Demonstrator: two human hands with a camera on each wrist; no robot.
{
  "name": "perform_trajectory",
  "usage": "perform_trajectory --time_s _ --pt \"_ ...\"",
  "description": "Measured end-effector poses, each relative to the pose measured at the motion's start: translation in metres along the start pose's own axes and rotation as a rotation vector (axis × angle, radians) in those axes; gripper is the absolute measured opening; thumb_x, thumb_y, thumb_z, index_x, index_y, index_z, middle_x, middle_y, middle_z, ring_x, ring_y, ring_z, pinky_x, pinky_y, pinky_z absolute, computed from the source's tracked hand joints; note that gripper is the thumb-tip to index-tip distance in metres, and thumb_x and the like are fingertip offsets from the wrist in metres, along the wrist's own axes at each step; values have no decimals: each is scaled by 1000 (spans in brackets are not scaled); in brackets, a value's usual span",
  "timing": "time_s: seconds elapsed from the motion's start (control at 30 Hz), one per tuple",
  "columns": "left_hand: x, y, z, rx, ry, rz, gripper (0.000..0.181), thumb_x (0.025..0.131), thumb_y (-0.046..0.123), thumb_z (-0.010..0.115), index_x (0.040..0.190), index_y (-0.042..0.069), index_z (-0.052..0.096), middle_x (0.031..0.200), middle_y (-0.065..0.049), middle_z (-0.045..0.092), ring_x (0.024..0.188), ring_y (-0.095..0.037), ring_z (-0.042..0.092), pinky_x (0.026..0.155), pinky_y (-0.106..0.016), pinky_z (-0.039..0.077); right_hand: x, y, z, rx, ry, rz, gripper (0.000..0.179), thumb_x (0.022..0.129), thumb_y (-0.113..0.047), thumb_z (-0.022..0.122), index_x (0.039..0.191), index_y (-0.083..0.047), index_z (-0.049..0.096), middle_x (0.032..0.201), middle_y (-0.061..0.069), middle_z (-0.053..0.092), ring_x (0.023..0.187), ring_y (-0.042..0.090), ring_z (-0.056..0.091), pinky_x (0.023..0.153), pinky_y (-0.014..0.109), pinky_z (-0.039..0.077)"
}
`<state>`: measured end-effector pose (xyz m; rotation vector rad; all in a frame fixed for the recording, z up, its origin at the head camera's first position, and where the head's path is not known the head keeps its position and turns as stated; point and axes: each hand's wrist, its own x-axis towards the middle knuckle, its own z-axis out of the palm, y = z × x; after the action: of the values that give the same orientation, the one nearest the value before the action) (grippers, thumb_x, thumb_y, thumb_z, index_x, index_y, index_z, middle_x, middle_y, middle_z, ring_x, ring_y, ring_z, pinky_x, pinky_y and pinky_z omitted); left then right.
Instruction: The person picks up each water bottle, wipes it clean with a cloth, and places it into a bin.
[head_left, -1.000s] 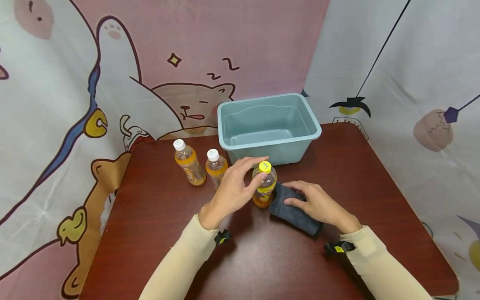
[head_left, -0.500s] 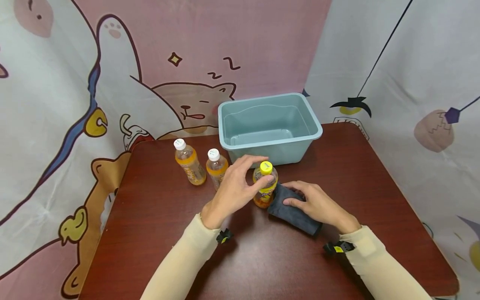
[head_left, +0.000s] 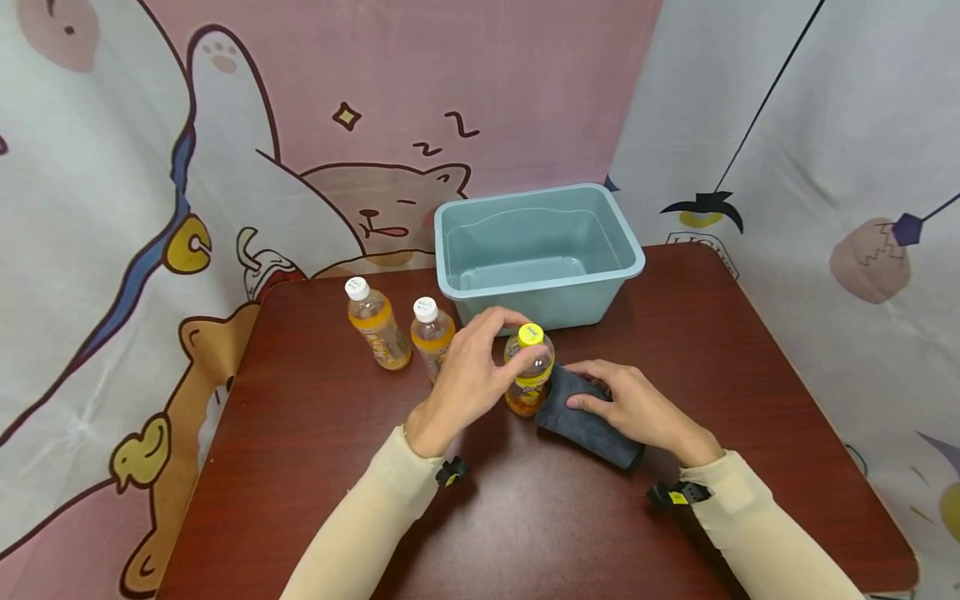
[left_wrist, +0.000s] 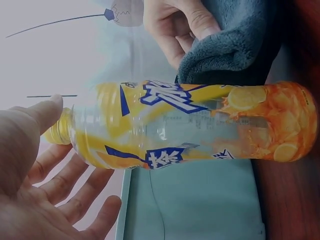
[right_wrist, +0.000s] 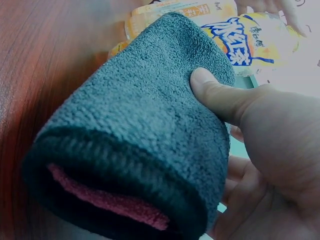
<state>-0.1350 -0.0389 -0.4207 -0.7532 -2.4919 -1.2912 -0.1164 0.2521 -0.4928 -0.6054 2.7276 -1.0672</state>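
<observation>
An iced tea bottle [head_left: 530, 379] with a yellow cap stands upright on the table in the head view. My left hand [head_left: 467, 367] is round its neck, the thumb in front and the fingers behind. In the left wrist view the thumb lies against the cap of the bottle [left_wrist: 190, 125], while the fingers spread loosely beyond it. My right hand [head_left: 633, 404] grips a folded dark grey towel [head_left: 588, 421] whose far end meets the bottle's right side. Seen from the right wrist, the thumb presses on top of the towel [right_wrist: 135, 105], and a pink layer shows inside the fold.
Two white-capped bottles, one [head_left: 380, 329] farther left and one [head_left: 433, 337] partly behind my left hand, stand on the brown table [head_left: 300, 467]. A light blue plastic bin [head_left: 540, 296] sits at the back. Cartoon-printed cloth [head_left: 555, 92] hangs behind.
My left thumb has shifted slightly to the right across the bottle's neck. The towel and my right hand have hardly moved, and the bottle keeps its place.
</observation>
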Motion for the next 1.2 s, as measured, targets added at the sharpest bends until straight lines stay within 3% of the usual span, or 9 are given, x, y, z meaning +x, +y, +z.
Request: perform_trajectory --time_s 0.23,0.47,0.63,0.8,0.97,1.2 --pt "0 -2 -3 -8 -7 15 35 106 36 89 133 17 77 128 0 79 124 -18 77 109 -43 64 -1 -1 -4 2 43 -12 50 105 -31 91 152 -25 76 139 -6 82 109 13 72 94 31 60" --pt "0 -3 -6 12 -18 29 33 107 35 88 134 18 79 127 2 79 124 -16 77 111 -40 63 -1 -4 -13 12 107 -36 50 105 -30 90 152 -24 75 141 -3 82 113 16 72 94 34 60" --pt "1 -4 -7 12 -23 23 33 106 34 88 134 18 80 126 3 79 124 -14 77 112 -37 62 0 -9 -22 58 178 -46 50 108 -25 88 156 -23 73 143 1 81 108 15 67 87 24 56" --pt "1 -4 -7 3 -22 22 34 106 34 89 134 18 81 127 3 79 124 -14 77 111 -37 63 2 -14 -27 131 274 -80 50 108 -15 86 156 -21 73 124 2 83 101 6 68 81 17 56" --pt "1 -4 -7 -7 -15 30 34 105 33 89 134 17 81 126 2 79 123 -14 77 109 -40 64 5 -19 -26 240 311 -102 52 109 -7 83 157 -21 72 111 2 78 98 5 70 80 19 58" --pt "0 -2 -8 6 -17 17 35 106 33 89 136 17 81 127 0 76 122 -17 77 108 -40 64 14 -24 -17 276 326 -180 51 108 0 80 157 -14 73 141 2 69 100 10 72 91 17 54"
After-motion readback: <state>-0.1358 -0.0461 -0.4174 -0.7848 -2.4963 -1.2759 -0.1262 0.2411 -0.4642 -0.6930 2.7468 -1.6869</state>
